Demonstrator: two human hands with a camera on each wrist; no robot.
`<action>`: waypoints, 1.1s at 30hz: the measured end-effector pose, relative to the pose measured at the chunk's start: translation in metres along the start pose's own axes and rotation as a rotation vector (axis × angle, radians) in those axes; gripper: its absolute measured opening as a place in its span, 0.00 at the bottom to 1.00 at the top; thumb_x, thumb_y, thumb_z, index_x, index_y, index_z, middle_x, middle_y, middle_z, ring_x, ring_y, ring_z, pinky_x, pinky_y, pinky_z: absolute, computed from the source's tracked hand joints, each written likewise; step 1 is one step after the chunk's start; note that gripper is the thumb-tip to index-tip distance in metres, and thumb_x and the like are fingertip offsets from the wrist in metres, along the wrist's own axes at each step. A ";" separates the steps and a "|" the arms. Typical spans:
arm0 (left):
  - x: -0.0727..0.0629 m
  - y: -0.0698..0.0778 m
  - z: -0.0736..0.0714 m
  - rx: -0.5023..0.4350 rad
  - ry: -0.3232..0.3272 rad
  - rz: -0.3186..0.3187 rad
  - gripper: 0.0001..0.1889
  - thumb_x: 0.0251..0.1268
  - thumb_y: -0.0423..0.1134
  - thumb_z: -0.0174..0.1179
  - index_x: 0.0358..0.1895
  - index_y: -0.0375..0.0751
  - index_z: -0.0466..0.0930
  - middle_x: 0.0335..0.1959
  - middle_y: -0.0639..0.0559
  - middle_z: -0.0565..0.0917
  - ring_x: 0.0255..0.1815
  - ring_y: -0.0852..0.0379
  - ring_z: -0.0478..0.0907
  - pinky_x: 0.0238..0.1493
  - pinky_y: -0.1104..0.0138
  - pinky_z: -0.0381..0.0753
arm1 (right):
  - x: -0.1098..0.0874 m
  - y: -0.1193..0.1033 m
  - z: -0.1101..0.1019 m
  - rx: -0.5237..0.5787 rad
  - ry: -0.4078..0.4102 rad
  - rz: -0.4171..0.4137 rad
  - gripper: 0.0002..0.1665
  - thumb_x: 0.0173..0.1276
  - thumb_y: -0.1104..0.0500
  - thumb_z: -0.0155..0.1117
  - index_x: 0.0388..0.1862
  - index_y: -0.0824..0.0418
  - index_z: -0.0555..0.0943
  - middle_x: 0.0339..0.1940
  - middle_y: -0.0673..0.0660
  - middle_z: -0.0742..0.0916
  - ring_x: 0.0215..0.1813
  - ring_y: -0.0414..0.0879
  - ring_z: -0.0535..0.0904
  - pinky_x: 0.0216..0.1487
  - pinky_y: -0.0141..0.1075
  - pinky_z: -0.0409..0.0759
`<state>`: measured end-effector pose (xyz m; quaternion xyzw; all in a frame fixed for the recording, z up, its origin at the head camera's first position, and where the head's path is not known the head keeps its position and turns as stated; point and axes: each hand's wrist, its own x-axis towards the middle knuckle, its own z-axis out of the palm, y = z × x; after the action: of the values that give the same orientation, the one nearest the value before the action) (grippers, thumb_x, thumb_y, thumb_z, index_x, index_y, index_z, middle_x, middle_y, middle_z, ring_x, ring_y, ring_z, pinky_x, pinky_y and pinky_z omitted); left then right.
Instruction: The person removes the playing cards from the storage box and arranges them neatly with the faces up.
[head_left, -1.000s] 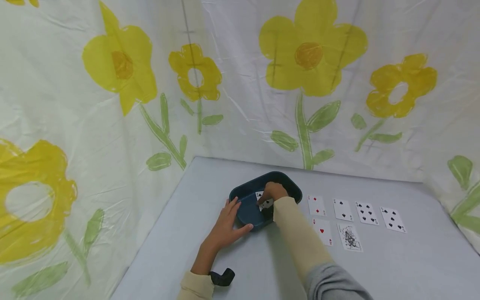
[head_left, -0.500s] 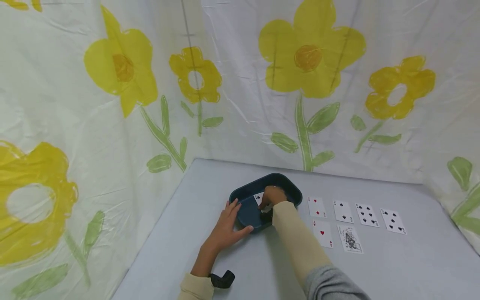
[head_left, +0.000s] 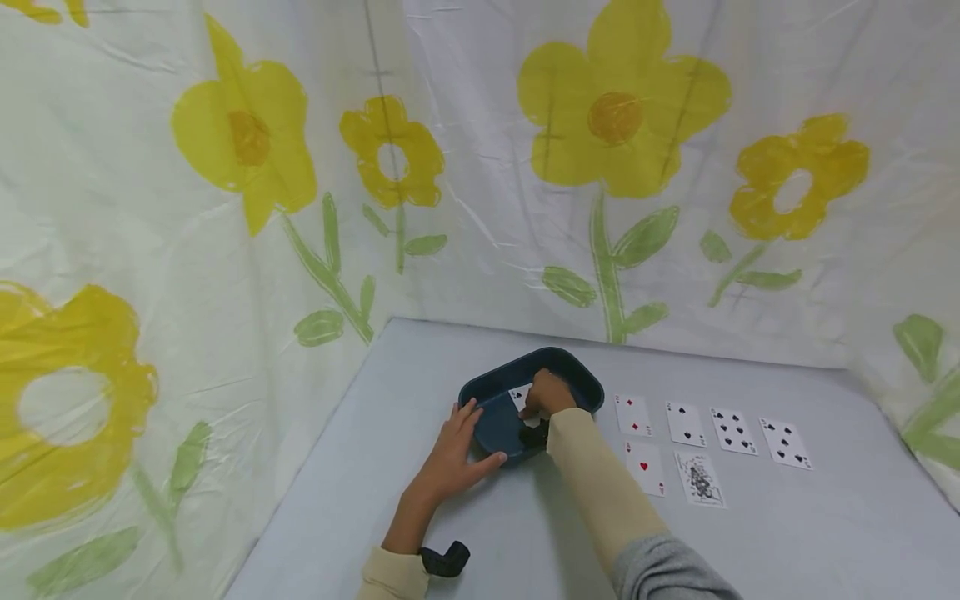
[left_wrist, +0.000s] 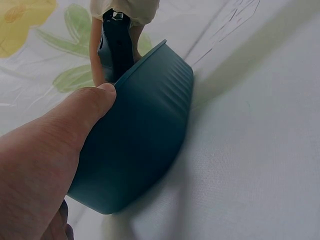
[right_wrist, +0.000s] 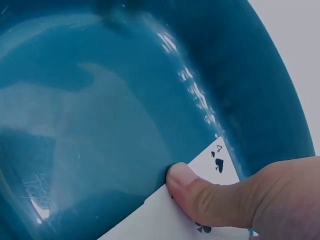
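Note:
A dark blue-green plastic basin (head_left: 497, 432) stands on the table. My left hand (head_left: 448, 460) rests against its near left corner, fingers spread straight along the left rim. In the left wrist view the left thumb (left_wrist: 95, 97) touches the basin's rim. Down inside the basin, my right hand (head_left: 550, 393) pinches a playing card, a four of spades (right_wrist: 220, 165), with the thumb lying across its face. A stepped edge on the white card shows in the right wrist view; whether another card lies under it I cannot tell. The right fingers beneath are hidden.
Right of the basin several cards lie face up in two rows. A two of diamonds (head_left: 633, 415) and a two of spades (head_left: 686, 423) are in the back row; an ace of hearts (head_left: 645, 468) and a joker (head_left: 700, 479) lie in front. A flowered curtain (head_left: 480, 250) hangs behind.
The right hand has shifted slightly inside the basin and now covers more of the card, whose visible corner has moved a little left. The left hand stays on the basin.

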<state>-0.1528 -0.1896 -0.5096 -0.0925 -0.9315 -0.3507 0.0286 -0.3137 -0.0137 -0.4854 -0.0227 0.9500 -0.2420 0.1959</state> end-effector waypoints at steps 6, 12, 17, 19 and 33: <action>0.003 -0.001 0.001 0.002 0.007 0.018 0.48 0.64 0.67 0.60 0.78 0.38 0.58 0.81 0.47 0.50 0.81 0.42 0.39 0.74 0.41 0.48 | 0.004 0.000 0.002 -0.025 0.028 -0.024 0.37 0.58 0.63 0.78 0.63 0.73 0.71 0.52 0.68 0.82 0.50 0.58 0.77 0.56 0.49 0.78; 0.005 0.001 0.001 0.002 -0.003 0.021 0.48 0.64 0.67 0.59 0.78 0.38 0.57 0.81 0.47 0.50 0.81 0.43 0.38 0.75 0.42 0.47 | 0.004 0.003 -0.005 0.000 -0.045 -0.050 0.20 0.69 0.67 0.61 0.59 0.71 0.75 0.45 0.63 0.83 0.41 0.55 0.78 0.42 0.45 0.80; 0.004 0.002 0.000 0.011 0.003 0.017 0.48 0.64 0.68 0.59 0.78 0.39 0.58 0.81 0.47 0.51 0.81 0.44 0.38 0.75 0.43 0.47 | -0.001 0.006 -0.016 0.063 -0.120 -0.091 0.25 0.69 0.66 0.51 0.63 0.77 0.68 0.47 0.65 0.77 0.41 0.53 0.72 0.44 0.43 0.75; 0.003 0.002 0.000 0.016 0.006 0.020 0.48 0.64 0.68 0.59 0.78 0.38 0.58 0.81 0.47 0.51 0.81 0.44 0.39 0.75 0.43 0.47 | -0.004 0.008 -0.019 0.103 -0.109 -0.123 0.23 0.67 0.68 0.51 0.60 0.76 0.69 0.45 0.62 0.76 0.39 0.52 0.69 0.42 0.41 0.73; 0.000 0.000 -0.002 0.009 0.011 0.008 0.48 0.63 0.68 0.59 0.77 0.38 0.59 0.81 0.47 0.52 0.81 0.43 0.39 0.74 0.42 0.49 | -0.002 0.037 -0.018 0.353 0.045 -0.209 0.19 0.64 0.58 0.74 0.51 0.64 0.81 0.52 0.63 0.81 0.41 0.52 0.78 0.42 0.43 0.79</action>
<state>-0.1533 -0.1904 -0.5081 -0.0944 -0.9325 -0.3467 0.0356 -0.3172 0.0273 -0.4872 -0.0813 0.8894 -0.4242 0.1495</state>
